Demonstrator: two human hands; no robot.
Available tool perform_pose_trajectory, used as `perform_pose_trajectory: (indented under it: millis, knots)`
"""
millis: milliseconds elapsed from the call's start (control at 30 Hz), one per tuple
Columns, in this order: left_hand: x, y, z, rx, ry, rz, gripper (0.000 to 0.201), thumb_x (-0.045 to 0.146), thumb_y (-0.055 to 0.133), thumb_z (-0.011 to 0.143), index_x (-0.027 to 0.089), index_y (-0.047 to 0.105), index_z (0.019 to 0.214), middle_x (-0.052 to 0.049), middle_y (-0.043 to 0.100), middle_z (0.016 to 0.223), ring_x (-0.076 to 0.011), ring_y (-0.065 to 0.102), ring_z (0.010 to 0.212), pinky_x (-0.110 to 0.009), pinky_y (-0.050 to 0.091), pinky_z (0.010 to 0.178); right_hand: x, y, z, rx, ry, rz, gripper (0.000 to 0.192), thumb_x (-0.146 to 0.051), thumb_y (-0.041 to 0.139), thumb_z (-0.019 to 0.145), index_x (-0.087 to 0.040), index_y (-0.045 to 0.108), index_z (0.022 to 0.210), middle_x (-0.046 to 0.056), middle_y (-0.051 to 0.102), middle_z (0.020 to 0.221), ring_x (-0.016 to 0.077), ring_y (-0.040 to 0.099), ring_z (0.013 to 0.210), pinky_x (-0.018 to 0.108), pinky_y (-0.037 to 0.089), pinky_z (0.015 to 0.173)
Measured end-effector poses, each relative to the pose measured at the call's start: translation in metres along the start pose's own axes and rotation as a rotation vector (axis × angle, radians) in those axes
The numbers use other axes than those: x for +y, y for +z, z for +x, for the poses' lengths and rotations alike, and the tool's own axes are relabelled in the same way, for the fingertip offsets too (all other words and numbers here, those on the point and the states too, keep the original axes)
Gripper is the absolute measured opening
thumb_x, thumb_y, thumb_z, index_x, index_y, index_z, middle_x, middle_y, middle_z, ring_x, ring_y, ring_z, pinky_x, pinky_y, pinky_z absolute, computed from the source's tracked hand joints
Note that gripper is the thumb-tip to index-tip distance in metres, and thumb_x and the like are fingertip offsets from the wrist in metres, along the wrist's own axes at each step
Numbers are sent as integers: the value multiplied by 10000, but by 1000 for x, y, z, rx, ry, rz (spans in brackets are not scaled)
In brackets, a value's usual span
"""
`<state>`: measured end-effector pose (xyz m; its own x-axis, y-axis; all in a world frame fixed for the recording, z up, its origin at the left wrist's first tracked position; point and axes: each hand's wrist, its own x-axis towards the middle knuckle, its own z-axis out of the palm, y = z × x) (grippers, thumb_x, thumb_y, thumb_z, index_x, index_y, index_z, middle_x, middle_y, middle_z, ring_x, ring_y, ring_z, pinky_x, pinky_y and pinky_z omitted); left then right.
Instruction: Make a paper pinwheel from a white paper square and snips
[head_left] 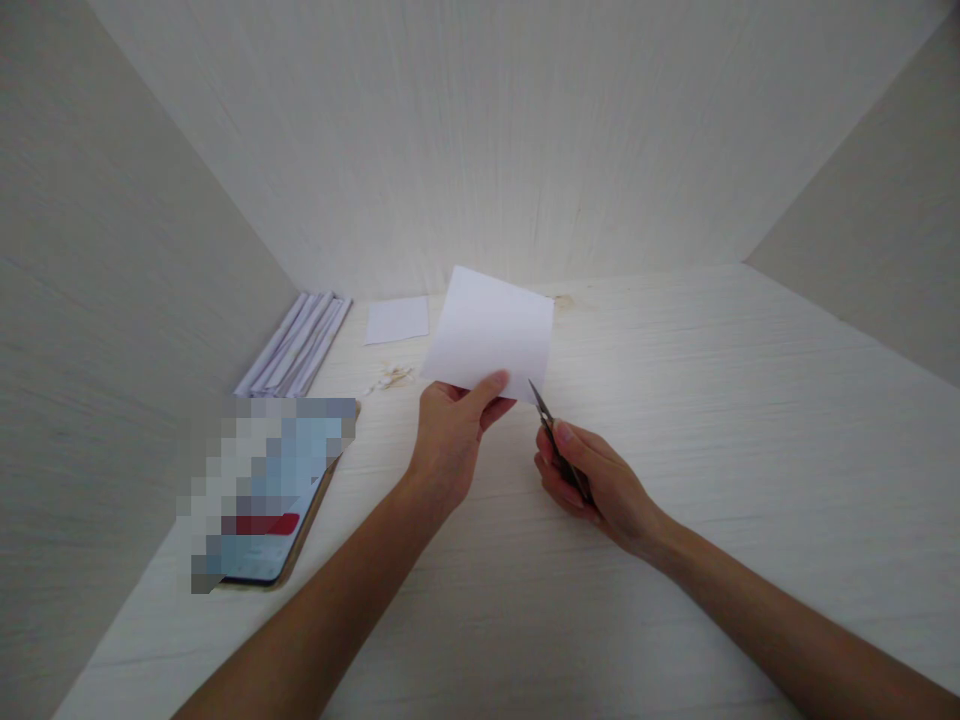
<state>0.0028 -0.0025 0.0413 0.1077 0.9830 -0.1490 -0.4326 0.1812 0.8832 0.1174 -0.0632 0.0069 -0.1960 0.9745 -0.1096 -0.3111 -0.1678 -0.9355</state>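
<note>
A white sheet of paper (495,325) is pinched along its near edge by my left hand (454,430), thumb on top and fingers underneath. My right hand (589,475) is closed around a small pair of dark-handled scissors (562,460). The pointed metal blades reach up and left to the paper's near right corner. Whether they have cut into the sheet, I cannot tell. Most of the scissor handle is hidden by my fingers and palm.
A smaller white paper piece (397,320) lies by the back wall. Left of it is a stack of folded papers (295,345). A phone (274,550), partly pixelated, rests at the left. Small white scraps (390,378) lie on the pale table (720,400), which has walls on three sides.
</note>
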Motion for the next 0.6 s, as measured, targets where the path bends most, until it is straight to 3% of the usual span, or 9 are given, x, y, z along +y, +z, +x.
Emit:
perform_pose_trajectory:
  millis: [600]
  knots:
    - [-2, -2, 0, -5, 17, 23, 246, 161, 669, 569, 131, 641, 812, -23, 669, 742, -114, 605, 714, -229, 505, 661, 2, -1, 0, 12, -18, -53, 359, -466, 378, 819, -178, 395, 605, -95, 301, 361, 37, 194, 302, 178, 126, 293]
